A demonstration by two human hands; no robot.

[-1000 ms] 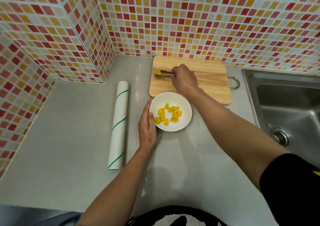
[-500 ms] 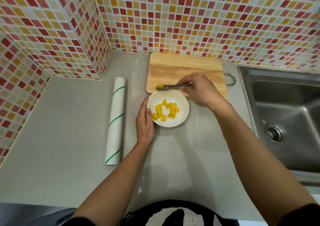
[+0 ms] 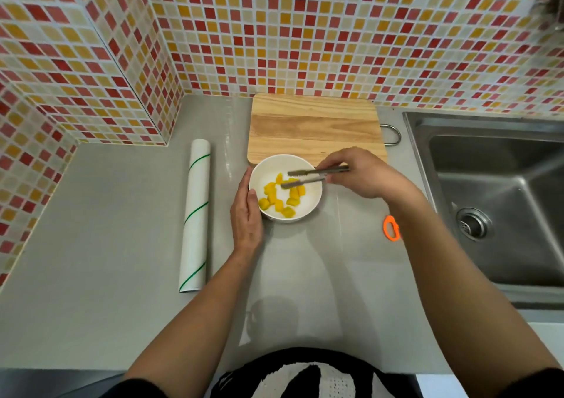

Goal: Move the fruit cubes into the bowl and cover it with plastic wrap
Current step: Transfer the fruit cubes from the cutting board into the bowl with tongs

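— Hands first?

— Right hand (image 3: 363,173) at about one o'clock from frame centre, fingers curled round the handle end of metal tongs (image 3: 308,177), pinching them. Tong arms slightly parted, serrated tips out over the bowl's middle, nothing gripped between them as far as can be told. Left hand (image 3: 246,214) at the bowl's nine o'clock side, fingers straight and together, laid flat against the outer wall, steadying rather than grasping.

— And the bowl?

— White bowl (image 3: 268,165) just above frame centre, sitting on the grey counter (image 3: 106,214), far rim touching or slightly overlapping the near edge of the board. Inside: yellow fruit cubes (image 3: 276,199), roughly ten, heaped toward the six o'clock half. No wrap over the bowl yet.

— Further out?

— Wooden cutting board (image 3: 314,125) at twelve o'clock from the bowl, against the tiled wall, no cubes on its visible surface; metal hanging loop at its three o'clock edge. Roll of plastic wrap (image 3: 195,214) at nine o'clock from the bowl, beyond the left hand, lying lengthwise, white with thin green diagonal stripes, untouched. Small orange object (image 3: 391,228) at four o'clock from the bowl, partly hidden by the right forearm; kind unclear. Steel sink (image 3: 494,214) at three o'clock, drain in view. Red, orange and cream mosaic tiles (image 3: 305,46) from nine through twelve to three o'clock.
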